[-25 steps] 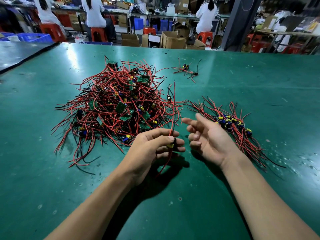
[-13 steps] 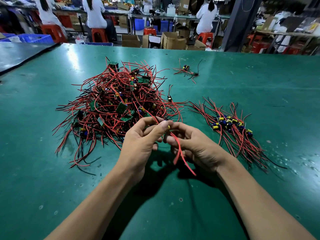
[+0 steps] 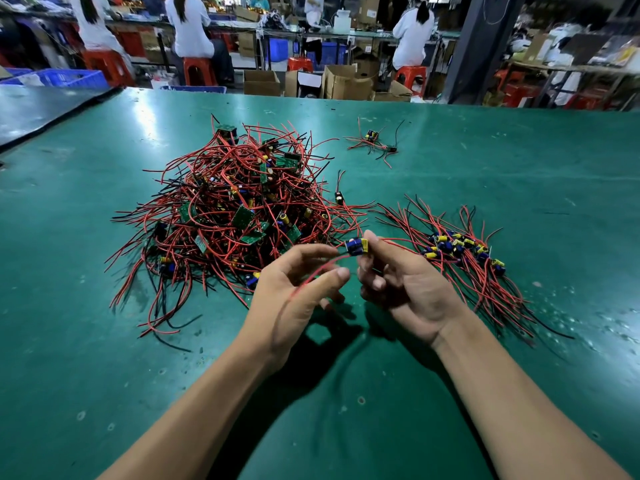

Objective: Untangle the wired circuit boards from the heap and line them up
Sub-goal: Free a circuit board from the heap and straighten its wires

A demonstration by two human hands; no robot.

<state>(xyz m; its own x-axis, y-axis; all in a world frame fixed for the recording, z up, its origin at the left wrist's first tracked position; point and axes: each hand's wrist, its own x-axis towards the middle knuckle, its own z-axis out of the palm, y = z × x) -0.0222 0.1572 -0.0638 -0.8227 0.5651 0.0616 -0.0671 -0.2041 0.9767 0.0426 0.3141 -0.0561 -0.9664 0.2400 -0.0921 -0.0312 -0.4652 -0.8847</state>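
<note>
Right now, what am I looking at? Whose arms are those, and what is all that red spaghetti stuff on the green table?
There is no machine here, just a person working with bare hands. The camera sits on the person's head and looks down, so you see the arms as if they were yours. On the green table lies a big heap of small circuit boards tangled by their red and black wires. To its right is a row of boards already pulled free and laid side by side. A few strays lie farther back. The right hand pinches one small board with blue and yellow parts between its fingers. Its red wire runs across the left hand; whether that hand grips it, I cannot tell.
</note>
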